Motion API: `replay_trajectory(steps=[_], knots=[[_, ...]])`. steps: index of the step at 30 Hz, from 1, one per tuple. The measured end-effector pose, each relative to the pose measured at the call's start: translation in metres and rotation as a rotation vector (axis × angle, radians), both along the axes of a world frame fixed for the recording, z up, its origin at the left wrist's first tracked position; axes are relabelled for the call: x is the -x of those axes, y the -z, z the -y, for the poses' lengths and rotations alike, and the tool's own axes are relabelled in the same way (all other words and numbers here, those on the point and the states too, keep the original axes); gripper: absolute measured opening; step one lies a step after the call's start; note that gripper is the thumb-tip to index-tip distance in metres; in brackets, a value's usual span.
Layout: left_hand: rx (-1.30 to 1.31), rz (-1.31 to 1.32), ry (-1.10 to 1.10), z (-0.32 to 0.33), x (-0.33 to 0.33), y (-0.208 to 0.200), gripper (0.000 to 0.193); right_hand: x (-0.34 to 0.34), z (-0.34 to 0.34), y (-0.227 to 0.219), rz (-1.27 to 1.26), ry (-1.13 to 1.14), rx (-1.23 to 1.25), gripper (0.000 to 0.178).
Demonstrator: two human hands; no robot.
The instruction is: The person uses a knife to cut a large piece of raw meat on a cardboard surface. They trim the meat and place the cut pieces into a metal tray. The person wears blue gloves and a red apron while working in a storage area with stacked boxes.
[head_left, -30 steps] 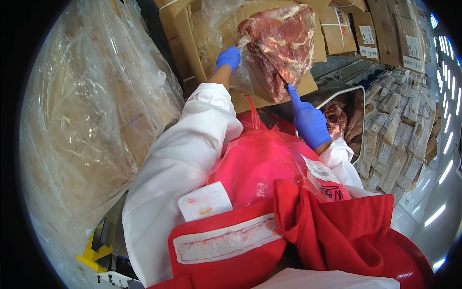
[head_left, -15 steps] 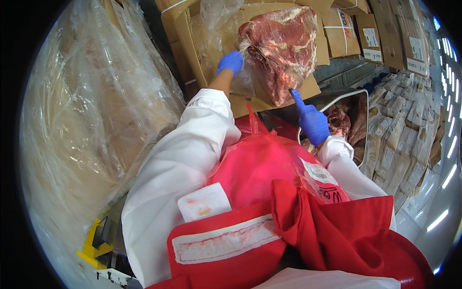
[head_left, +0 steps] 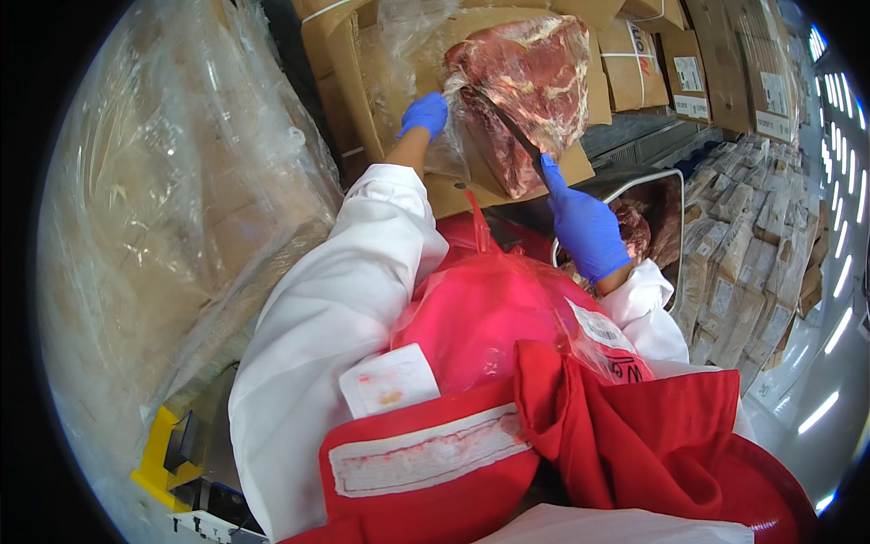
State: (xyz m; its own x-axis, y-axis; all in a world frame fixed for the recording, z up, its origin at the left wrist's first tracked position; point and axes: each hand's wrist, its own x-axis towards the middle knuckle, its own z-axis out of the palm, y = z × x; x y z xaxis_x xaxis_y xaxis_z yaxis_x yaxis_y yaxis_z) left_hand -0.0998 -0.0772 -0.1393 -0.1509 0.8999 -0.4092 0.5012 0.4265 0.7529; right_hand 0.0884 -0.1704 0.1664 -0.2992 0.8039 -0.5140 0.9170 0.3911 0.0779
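A large slab of red raw meat point(head_left: 544, 68) with white fat lies on an opened cardboard box point(head_left: 566, 169) in front of me. At its left edge, my blue-gloved left hand point(head_left: 425, 114) is closed on clear plastic film point(head_left: 460, 140) that reaches the meat. My right hand point(head_left: 589, 231), also gloved in blue, grips a knife, its index finger stretched along the back. The dark, narrow knife blade point(head_left: 507, 123) lies across the meat, pointing up and left, its tip near the film. The knife's handle is hidden in the right hand.
Below the right hand, a metal-rimmed bin point(head_left: 675, 204) holds more meat. Plastic-wrapped goods point(head_left: 190, 181) rise at the left. Strapped cartons point(head_left: 633, 68) stand behind the meat, and a pallet stack of wrapped packages point(head_left: 748, 231) is at the right.
My right hand has moved up, and the knife blade now shows across the meat. My left hand has shifted slightly left with the film.
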Motion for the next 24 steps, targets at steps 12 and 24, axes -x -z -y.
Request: replay_trajectory(steps=[12, 24], knots=[[0.015, 0.052, -0.021, 0.004, 0.002, -0.002, 0.038, 0.008, 0.023, 0.008, 0.088, 0.020, -0.029, 0.080], [0.003, 0.051, -0.011, 0.001, -0.004, -0.005, 0.034, 0.016, 0.019, 0.005, 0.104, -0.020, -0.046, 0.078]])
